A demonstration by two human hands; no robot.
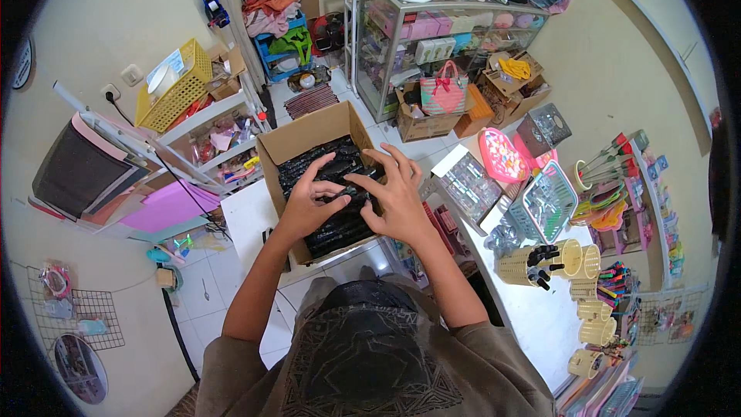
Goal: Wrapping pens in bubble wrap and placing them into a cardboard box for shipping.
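Observation:
In front of me an open cardboard box (307, 143) holds rows of glossy black wrapped items (330, 234). Both my hands are over the box. My left hand (312, 202), fingers curved and thumb pointing right, is at the middle of the black items. My right hand (395, 194) reaches in from the right side, its fingers spread and bent, the thumb beside a small black piece. The fingertips of both hands are close to the black items; whether they grip one cannot be told.
The box stands on a white table (246, 214). At right, a white counter (532, 313) carries a teal basket (544, 202), yellow perforated cups (515, 266) and a pink tray of small pieces (502, 155). A glass display case (382, 58) stands behind; a shelf (202, 127) is at left.

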